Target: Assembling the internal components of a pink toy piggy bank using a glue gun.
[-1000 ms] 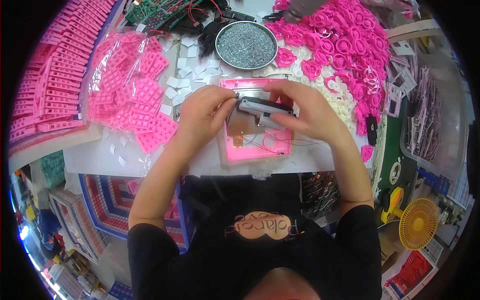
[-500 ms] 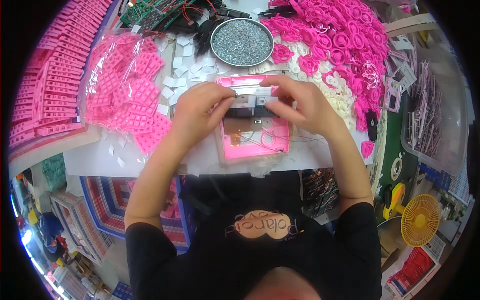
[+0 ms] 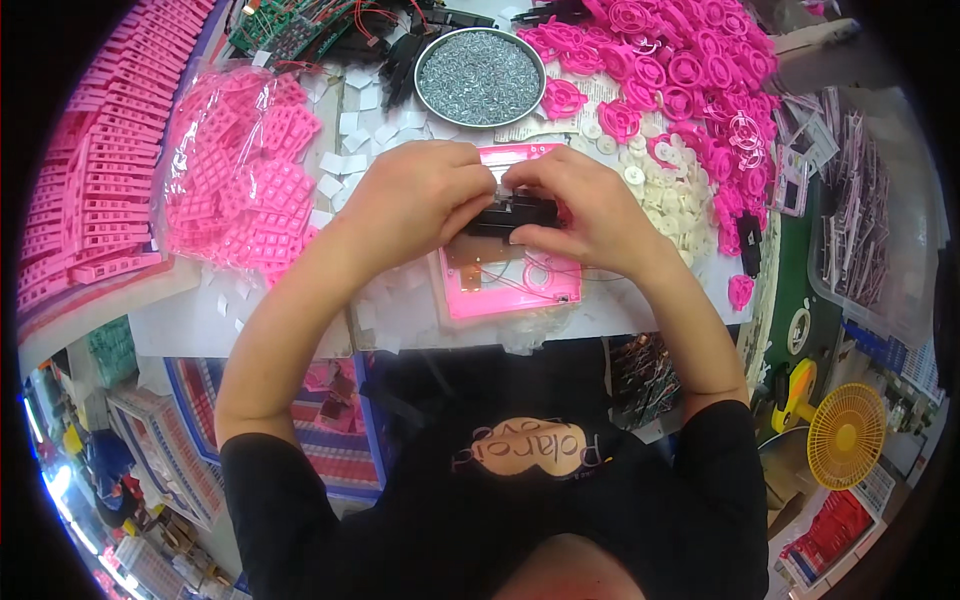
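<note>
At the centre, the case (image 3: 510, 297) is bright pink and the part (image 3: 510, 215) above it black. Twelve o'clock: silvery bits (image 3: 480, 80). One: hot-pink rings (image 3: 685, 68). Two: cream discs (image 3: 668, 195). Ten: pink keypads (image 3: 275, 200). Eleven: green boards (image 3: 283, 28), red wires (image 3: 362, 22). Four: yellow fan (image 3: 846, 436). Six: black shirt (image 3: 430, 535), tan patch (image 3: 530, 447). Between seven and eight: crate (image 3: 335, 455) patterned red, white and blue.

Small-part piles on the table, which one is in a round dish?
The tiny silvery metal pieces: a round, rimmed dish holds them, whereas the pink plastic rings and round off-white plastic discs lie loose.
</note>
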`<state>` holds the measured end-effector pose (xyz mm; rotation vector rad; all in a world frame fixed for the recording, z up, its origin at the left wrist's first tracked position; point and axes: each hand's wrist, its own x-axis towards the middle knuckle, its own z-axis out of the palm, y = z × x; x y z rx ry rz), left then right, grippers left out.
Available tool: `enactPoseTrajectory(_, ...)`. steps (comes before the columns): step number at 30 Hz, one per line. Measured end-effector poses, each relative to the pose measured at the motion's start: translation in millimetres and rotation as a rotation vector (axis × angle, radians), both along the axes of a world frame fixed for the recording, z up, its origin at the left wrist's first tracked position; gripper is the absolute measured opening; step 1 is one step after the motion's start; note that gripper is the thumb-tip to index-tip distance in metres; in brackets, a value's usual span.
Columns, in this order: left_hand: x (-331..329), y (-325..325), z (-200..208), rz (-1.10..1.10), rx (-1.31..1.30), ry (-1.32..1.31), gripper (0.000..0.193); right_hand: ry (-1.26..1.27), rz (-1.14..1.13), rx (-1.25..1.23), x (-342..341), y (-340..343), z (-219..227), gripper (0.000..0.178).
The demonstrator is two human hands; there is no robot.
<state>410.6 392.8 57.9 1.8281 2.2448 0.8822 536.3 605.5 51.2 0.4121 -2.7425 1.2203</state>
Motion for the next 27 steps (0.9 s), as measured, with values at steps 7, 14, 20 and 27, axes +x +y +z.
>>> enactPoseTrajectory(7, 6, 3, 14, -0.040, -0.171, 0.066, 0.010, 0.122, 0.096, 0.081, -2, 4, -7, 0.040)
enactPoseTrajectory(14, 11, -1, 7, 0.111, -0.102, -0.133, 0.008, 0.190, 0.078, 0.254, 5, -5, 5, 0.036)
enactPoseTrajectory(20, 1, 3, 8, 0.116, -0.182, -0.337, 0.011, 0.189, 0.056, 0.390, 12, -15, 12, 0.037)
enactPoseTrajectory(27, 0, 2, 5, 0.082, -0.118, -0.328, 0.013, 0.149, 0.058, 0.397, 8, -15, 15, 0.032)
